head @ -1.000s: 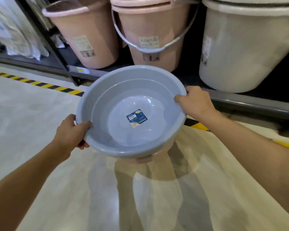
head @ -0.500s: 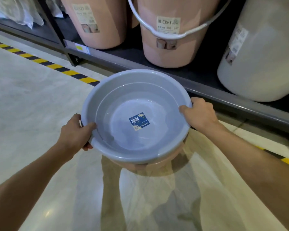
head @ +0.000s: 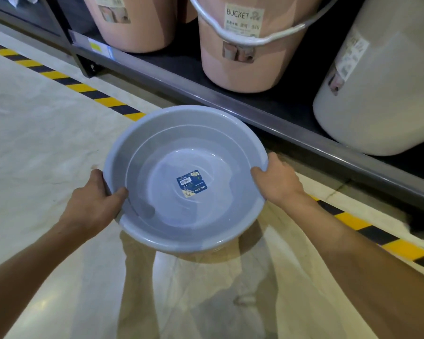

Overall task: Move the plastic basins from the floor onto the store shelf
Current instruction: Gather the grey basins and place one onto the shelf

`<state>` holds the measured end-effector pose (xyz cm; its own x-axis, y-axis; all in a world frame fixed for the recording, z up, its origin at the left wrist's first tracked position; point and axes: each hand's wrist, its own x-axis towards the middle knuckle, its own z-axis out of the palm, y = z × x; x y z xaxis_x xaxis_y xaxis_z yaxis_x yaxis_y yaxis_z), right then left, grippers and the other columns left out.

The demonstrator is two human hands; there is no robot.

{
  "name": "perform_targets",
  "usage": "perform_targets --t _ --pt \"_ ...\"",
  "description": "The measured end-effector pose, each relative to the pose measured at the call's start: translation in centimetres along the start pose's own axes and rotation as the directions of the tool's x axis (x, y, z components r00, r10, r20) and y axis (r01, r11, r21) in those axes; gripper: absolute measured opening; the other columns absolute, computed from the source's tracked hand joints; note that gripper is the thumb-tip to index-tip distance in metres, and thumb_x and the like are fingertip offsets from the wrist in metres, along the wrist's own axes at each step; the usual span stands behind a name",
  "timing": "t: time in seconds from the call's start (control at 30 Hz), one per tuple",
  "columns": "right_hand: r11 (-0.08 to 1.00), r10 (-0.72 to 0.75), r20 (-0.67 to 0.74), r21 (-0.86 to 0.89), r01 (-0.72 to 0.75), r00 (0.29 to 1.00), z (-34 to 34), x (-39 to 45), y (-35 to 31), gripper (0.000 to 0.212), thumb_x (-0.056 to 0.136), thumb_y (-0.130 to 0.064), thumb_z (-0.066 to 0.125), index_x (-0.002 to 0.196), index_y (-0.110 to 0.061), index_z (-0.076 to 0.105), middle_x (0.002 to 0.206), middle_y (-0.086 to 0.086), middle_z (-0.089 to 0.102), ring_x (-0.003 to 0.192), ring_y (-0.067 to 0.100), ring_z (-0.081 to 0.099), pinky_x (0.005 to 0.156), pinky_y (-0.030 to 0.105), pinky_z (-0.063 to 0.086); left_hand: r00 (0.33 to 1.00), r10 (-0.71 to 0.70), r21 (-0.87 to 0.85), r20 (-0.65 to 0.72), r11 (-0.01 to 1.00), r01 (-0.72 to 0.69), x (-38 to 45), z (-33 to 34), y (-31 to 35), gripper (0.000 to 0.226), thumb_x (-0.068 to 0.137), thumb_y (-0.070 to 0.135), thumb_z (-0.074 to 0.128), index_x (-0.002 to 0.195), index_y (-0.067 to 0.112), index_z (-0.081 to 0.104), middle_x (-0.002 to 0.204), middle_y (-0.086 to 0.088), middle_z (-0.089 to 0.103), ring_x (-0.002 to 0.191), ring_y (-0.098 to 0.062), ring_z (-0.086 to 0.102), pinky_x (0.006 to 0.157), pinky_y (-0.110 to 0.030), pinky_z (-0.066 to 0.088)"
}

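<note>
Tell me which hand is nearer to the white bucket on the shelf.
Right. The right hand grips the basin rim on the side toward the white bucket. The left hand grips the opposite rim, with the whole basin between it and the bucket.

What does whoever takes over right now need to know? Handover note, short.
Left hand: grips the near-left rim of the grey basin, thumb inside.
Right hand: grips the right rim, thumb over the edge.
Basin: held in the air above the floor, upright, blue sticker on its bottom. A pinkish edge under it may be a second basin nested beneath; cannot tell.
Shelf: low one just ahead holds two pink buckets and a white bucket.
Done: basin picked up.
Left: set it on the shelf; the gap between the buckets looks narrow, so the spot is unclear.
</note>
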<state>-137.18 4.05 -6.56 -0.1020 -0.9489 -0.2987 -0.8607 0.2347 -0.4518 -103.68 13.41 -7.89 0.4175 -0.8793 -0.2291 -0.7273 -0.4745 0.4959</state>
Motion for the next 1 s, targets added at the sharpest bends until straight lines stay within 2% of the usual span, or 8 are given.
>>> perform_targets --t 0.1,0.2,0.33,0.53,0.67,0.8,0.9,1.0 --pt "0.986 0.028 0.011 0.162 -0.029 1.0 0.6 0.3 0.3 0.018 0.096 -0.039 0.049 0.102 -0.022 0.046 0.083 -0.005 0.052 0.068 0.014 0.051 0.054 0.03 0.035 0.999 -0.038 -0.083 0.024 0.996 0.04 -0.2 0.4 -0.1 0.025 0.094 0.036 0.058 0.108 0.018 0.048 0.072 -0.008 0.067 0.049 -0.027 0.066 0.042 -0.028 0.046" --pt "0.963 0.046 0.044 0.263 -0.056 0.998 0.7 0.4 0.4 0.019 0.093 -0.039 0.051 0.106 -0.024 0.05 0.092 0.002 0.058 0.077 0.02 0.059 0.063 0.036 0.051 0.996 -0.066 -0.204 0.062 0.976 0.078 -0.2 0.5 -0.5 0.026 0.094 0.037 0.057 0.115 0.024 0.051 0.077 -0.009 0.071 0.045 -0.022 0.069 0.041 -0.031 0.055" --pt "0.925 0.063 0.072 0.371 -0.085 0.995 0.8 0.1 0.5 0.027 0.088 -0.037 0.059 0.111 -0.025 0.053 0.105 0.005 0.065 0.092 0.03 0.066 0.083 0.051 0.06 0.969 -0.155 -0.437 0.193 0.871 0.226 -0.4 0.5 -0.7 0.043 0.091 0.039 0.065 0.129 0.034 0.047 0.102 -0.008 0.07 0.069 -0.029 0.076 0.053 -0.042 0.063" --pt "0.787 0.107 0.165 0.589 -0.185 0.98 1.9 -2.0 2.2 0.045 0.085 -0.039 0.07 0.125 -0.029 0.055 0.112 0.001 0.07 0.096 0.025 0.07 0.083 0.051 0.061 0.935 -0.181 -0.586 0.306 0.738 0.335 -2.0 1.4 -0.7 0.055 0.083 0.039 0.076 0.128 0.038 0.045 0.112 -0.007 0.07 0.074 -0.027 0.077 0.057 -0.044 0.063" --pt "0.703 0.102 0.222 0.674 -0.228 0.97 3.4 -3.9 2.7 0.051 0.084 -0.039 0.073 0.128 -0.041 0.046 0.112 -0.005 0.068 0.093 0.022 0.069 0.064 0.043 0.063 0.917 -0.161 -0.655 0.365 0.656 0.376 -4.0 2.6 -0.9 0.056 0.082 0.037 0.078 0.127 0.044 0.045 0.109 -0.008 0.073 0.077 -0.033 0.077 0.059 -0.046 0.063" --pt "0.657 0.104 0.191 0.723 -0.211 0.976 4.3 -4.7 2.6 0.032 0.083 -0.04 0.068 0.108 -0.05 0.051 0.11 -0.007 0.068 0.094 0.022 0.069 0.059 0.04 0.061 0.94 -0.135 -0.722 0.313 0.609 0.328 -5.1 3.5 -0.7 0.054 0.086 0.027 0.071 0.131 0.042 0.044 0.119 -0.008 0.067 0.089 -0.033 0.075 0.06 -0.047 0.062" --pt "0.651 0.098 0.16 0.736 -0.185 0.982 4.5 -4.8 2.2 0.049 0.075 -0.039 0.065 0.122 -0.044 0.055 0.116 -0.002 0.068 0.103 0.028 0.067 0.074 0.05 0.063 0.957 -0.139 -0.74 0.255 0.609 0.286 -5.2 3.7 -0.2 0.059 0.078 0.028 0.066 0.132 0.035 0.045 0.116 -0.011 0.066 0.08 -0.029 0.075 0.054 -0.043 0.061" --pt "0.62 0.098 0.127 0.768 -0.161 0.987 4.5 -5.0 2.0 0.051 0.077 -0.031 0.064 0.128 -0.037 0.057 0.116 0.001 0.069 0.101 0.029 0.068 0.057 0.039 0.06 0.964 -0.162 -0.751 0.213 0.604 0.267 -5.2 3.5 0.5 0.062 0.07 0.03 0.062 0.13 0.029 0.047 0.111 -0.011 0.067 0.069 -0.025 0.075 0.049 -0.037 0.058"
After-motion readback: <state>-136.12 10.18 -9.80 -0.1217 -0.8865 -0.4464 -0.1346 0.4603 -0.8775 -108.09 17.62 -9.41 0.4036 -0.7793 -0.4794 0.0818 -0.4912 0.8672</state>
